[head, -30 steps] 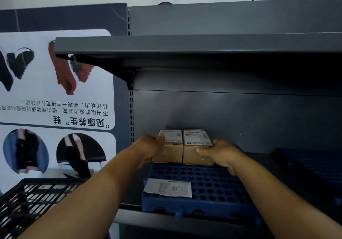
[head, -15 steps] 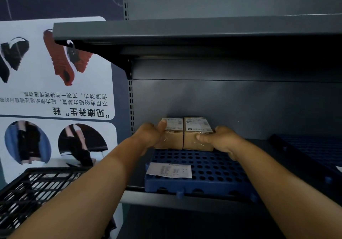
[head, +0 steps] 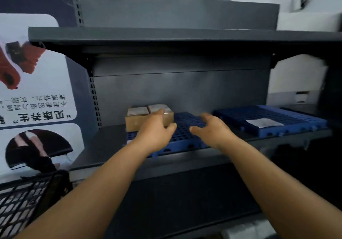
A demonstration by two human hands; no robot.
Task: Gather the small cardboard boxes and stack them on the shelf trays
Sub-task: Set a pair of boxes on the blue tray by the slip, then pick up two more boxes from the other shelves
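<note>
Once gripped from both sides, the two small cardboard boxes now sit released, side by side, at the back-left corner of the left blue tray, at ten o'clock from the hands. The left hand has let go, its relaxed fingers in front of the right-hand box; whether they touch it cannot be told. The right hand hovers empty over the tray. A second blue tray, at three o'clock, carries a paper slip. Placement appears complete; more boxes presumably follow.
</note>
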